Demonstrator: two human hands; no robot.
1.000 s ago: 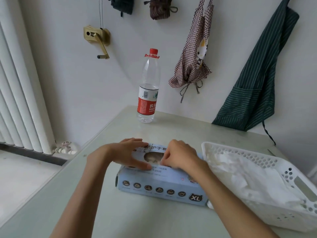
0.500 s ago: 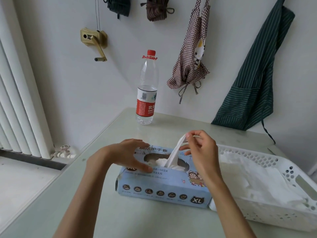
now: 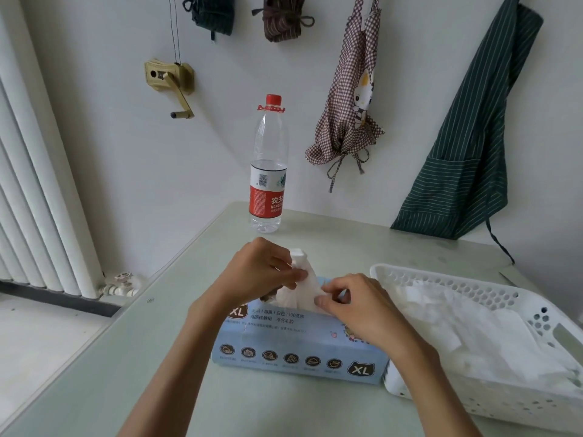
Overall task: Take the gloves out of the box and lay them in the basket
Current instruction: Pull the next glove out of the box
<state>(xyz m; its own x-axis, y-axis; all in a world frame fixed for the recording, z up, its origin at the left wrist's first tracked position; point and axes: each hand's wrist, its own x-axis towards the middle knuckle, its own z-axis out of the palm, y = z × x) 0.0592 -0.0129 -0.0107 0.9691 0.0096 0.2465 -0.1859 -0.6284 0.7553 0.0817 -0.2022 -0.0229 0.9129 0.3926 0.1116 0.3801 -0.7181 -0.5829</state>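
Note:
A light blue glove box (image 3: 299,345) marked XL lies on the table in front of me. A white glove (image 3: 304,287) sticks up out of the opening in its top. My left hand (image 3: 257,272) pinches the glove near its upper end. My right hand (image 3: 356,305) pinches its lower right edge just above the box. To the right of the box stands a white perforated basket (image 3: 536,313) holding several white gloves (image 3: 467,339).
A clear water bottle (image 3: 268,171) with a red cap and label stands at the table's back edge. Aprons hang on the wall behind. A white radiator (image 3: 34,190) runs along the left. The pale green table (image 3: 126,357) ends at its left edge near my left forearm.
The right hand pulled a glove up out of the box, then dropped to its lower edge. The left hand left the box top and took the glove's upper end.

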